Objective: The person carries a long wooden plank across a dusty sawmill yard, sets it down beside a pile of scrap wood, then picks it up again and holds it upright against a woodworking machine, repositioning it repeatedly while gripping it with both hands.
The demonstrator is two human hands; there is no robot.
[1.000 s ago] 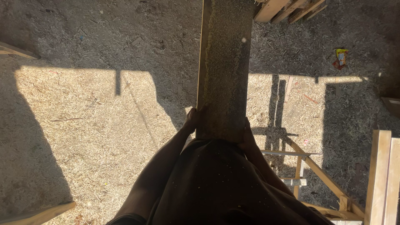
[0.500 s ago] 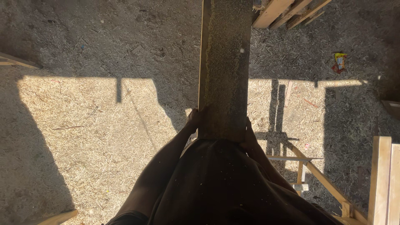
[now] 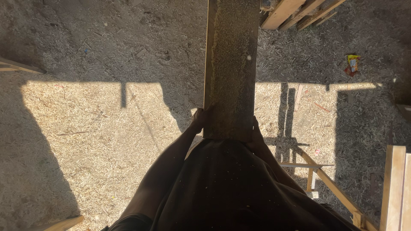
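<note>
Left hand [image 3: 199, 119]: clasped on the left edge of a long wooden plank [image 3: 231, 68], near its close end; fingers wrapped over the edge, thumb side toward the body.
Right hand [image 3: 256, 136]: pressed to the right edge of the same plank, near its close end; mostly in shadow, so the fingers are hard to make out, but the palm lies against the wood and grips it.
Plank: held between both hands in front of the torso, its near end touching the dark shirt [image 3: 231, 188]; it runs straight away from the person to the top edge of the view. Its upper face is dusted with sawdust, thicker along the left side.
Arms: the left forearm [image 3: 167, 167] runs up from the lower left to the plank; the right arm is mostly hidden behind the shirt.
Ground [image 3: 94, 141]: covered in sawdust and wood shavings, half in bright sun, half in shadow.
Timber stack [image 3: 295, 10]: pale boards at the top, just right of the plank.
Wooden frame [image 3: 329, 184]: thin slats at lower right, beside upright pale boards [image 3: 396, 188].
Wrapper [image 3: 352, 65]: a small yellow and red scrap lying on the ground at upper right, well apart from the plank.
</note>
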